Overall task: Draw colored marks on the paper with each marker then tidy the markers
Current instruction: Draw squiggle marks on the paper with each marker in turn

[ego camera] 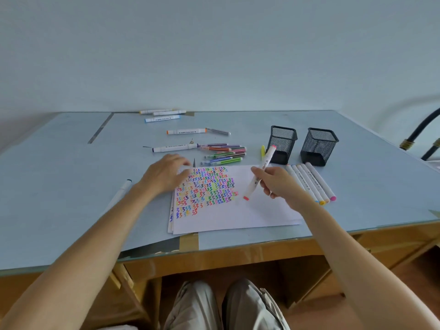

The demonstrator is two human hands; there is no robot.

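My right hand (pixel 277 184) grips a white marker with red-pink caps (pixel 259 173), held slanted above the paper. The paper (pixel 238 210) is a small stack of white sheets, and rows of colored zigzag marks (pixel 204 189) fill its upper left part. My left hand (pixel 166 173) rests flat on the paper's top left corner, fingers spread. Several thin colored pens (pixel 225 153) lie just beyond the paper. A row of white markers (pixel 310 182) lies to the right of the paper. Two black mesh pen holders (pixel 283 144) (pixel 317 146) stand behind my right hand.
More white markers (pixel 163 114) (pixel 186 132) (pixel 175 147) lie scattered toward the back of the blue desk (pixel 71 186). One white marker (pixel 120 194) lies left of my left wrist. A yellow cap (pixel 262 151) lies by the left holder. A black cable (pixel 419 132) runs at the far right.
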